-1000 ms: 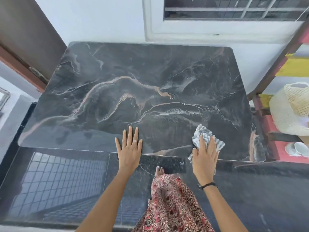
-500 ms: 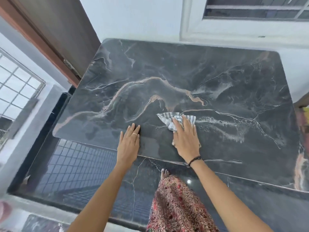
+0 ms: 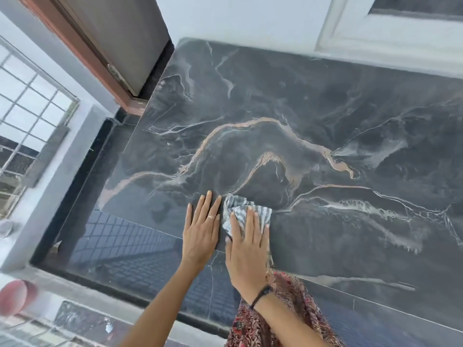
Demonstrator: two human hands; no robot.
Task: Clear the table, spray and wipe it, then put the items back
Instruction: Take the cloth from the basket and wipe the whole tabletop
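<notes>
Nearest me I see a patterned red skirt (image 3: 280,319) below the table's near edge, with both forearms reaching over it. My right hand (image 3: 246,249) lies flat, fingers spread, pressing a striped grey-and-white cloth (image 3: 240,209) onto the table (image 3: 325,146) just inside the near edge, toward its left half; the cloth bunches out past the fingertips. My left hand (image 3: 200,234) rests palm down, fingers straight and together, gripping nothing, just beside the right hand and touching the cloth's left side. It wears a ring (image 3: 211,217); the right wrist has a dark band (image 3: 260,295). Beyond the hands the dark marbled top with tan veins runs to the far edge against a white wall (image 3: 238,18). A brown door (image 3: 120,41) stands past the far left corner.
</notes>
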